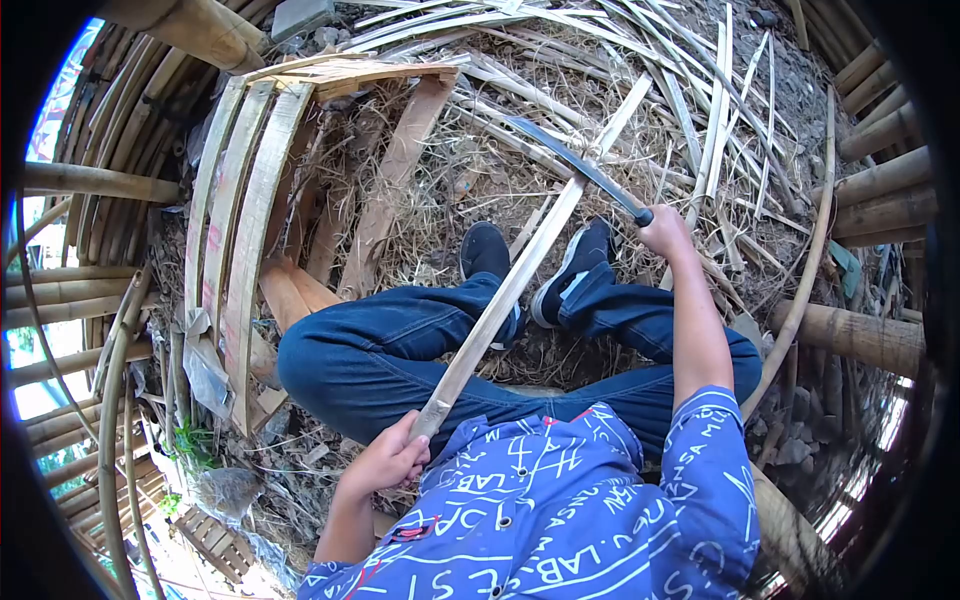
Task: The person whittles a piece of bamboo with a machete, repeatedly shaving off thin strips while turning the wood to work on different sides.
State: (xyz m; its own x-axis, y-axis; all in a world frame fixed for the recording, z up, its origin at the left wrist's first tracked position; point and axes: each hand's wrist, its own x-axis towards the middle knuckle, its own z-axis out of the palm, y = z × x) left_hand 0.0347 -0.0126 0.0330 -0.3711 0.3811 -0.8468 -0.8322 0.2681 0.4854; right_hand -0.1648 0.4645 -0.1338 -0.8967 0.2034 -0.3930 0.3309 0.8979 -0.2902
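Note:
My left hand (388, 456) is closed around the near end of a long pale bamboo strip (500, 303), low beside my left hip. The strip runs diagonally up and away between my shoes, its far end over the littered ground. In my right hand (666, 234), held out past my right knee, is the black handle of a machete (562, 153). Its dark, slightly curved blade points up and left and crosses the strip toward its far part. The blade overlaps the strip in this view.
A slatted wooden crate (268, 190) lies on the left. Many split bamboo strips (715, 115) and curly shavings (420, 215) cover the ground ahead. Bamboo poles (850, 335) wall in both sides. My crossed legs (385, 345) take up the middle.

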